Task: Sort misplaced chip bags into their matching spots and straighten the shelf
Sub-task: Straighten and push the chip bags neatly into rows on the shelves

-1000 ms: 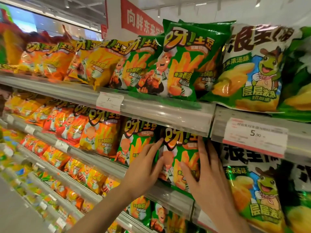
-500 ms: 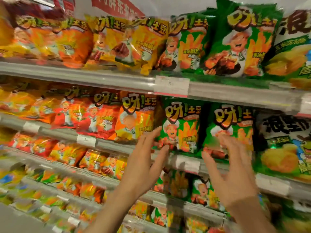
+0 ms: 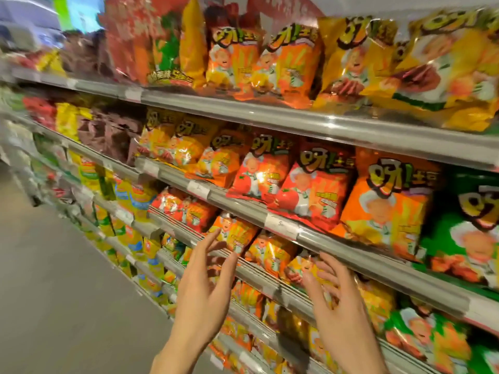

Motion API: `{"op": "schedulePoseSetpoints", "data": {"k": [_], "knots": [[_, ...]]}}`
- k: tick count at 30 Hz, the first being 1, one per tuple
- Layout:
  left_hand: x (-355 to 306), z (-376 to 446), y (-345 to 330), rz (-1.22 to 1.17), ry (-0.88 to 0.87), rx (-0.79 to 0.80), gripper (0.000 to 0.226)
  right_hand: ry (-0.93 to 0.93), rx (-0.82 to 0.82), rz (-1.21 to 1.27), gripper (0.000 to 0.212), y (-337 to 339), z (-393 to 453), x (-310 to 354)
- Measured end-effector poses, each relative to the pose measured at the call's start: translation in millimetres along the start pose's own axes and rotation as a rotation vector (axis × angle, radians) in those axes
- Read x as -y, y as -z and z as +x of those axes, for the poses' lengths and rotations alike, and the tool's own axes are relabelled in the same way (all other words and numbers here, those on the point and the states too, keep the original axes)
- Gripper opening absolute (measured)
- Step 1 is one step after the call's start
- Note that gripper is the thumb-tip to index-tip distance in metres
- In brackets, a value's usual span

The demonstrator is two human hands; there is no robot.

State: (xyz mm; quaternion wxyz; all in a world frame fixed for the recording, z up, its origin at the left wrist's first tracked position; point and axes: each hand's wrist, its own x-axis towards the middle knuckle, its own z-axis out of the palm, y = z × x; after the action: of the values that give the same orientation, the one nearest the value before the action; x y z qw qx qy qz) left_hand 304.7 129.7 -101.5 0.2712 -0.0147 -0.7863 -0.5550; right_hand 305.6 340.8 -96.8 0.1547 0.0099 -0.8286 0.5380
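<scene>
Left hand [image 3: 201, 287] and right hand [image 3: 337, 300] empty, grip wide, near orange chip bags [image 3: 270, 252], shelf rail [image 3: 351, 249] above

Both hands [image 3: 205, 287] (empty, fingers spread) hover before chip shelves [image 3: 324, 238].

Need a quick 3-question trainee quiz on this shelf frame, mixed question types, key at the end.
1. True or false: the left hand is gripping a bag.
2. Multiple choice: on the middle shelf, the green bag sits directly to the right of a bag of which colour? A) red B) orange C) brown
3. Fill in: the fingers of the right hand reach toward small bags just below the grey shelf ____.

Key
1. False. Both hands are open and hold nothing.
2. B. The orange bag is its neighbour; the red bags are further left.
3. rail
</scene>
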Motion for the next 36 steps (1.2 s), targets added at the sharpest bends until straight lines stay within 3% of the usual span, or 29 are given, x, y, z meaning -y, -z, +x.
{"op": "schedulePoseSetpoints", "data": {"k": [4,8,14,21,27,31,36], "knots": [[17,35,18,0.014,0.016,-0.004,0.048,0.05,0.01,0.002,0.041,-41,31,16],[26,90,14,0.067,-0.054,0.043,0.046,0.146,-0.02,-0.056,0.051,-62,80,30],[31,173,-15,0.1,-0.162,0.216,0.052,0.283,-0.221,-0.153,0.053,-63,153,51],[42,229,-40,0.136,-0.274,0.304,0.05,0.258,-0.303,-0.393,0.056,-69,191,57],[63,276,-64,0.404,-0.541,0.341,0.06,0.351,-0.49,-0.65,0.049,-79,204,42],[75,293,-68,0.36,-0.545,0.507,0.068,0.329,-0.53,-0.866,0.05,-91,210,35],[82,313,-58,0.317,-0.56,0.581,0.073,0.256,-0.617,-0.974,0.046,-104,216,33]]}}
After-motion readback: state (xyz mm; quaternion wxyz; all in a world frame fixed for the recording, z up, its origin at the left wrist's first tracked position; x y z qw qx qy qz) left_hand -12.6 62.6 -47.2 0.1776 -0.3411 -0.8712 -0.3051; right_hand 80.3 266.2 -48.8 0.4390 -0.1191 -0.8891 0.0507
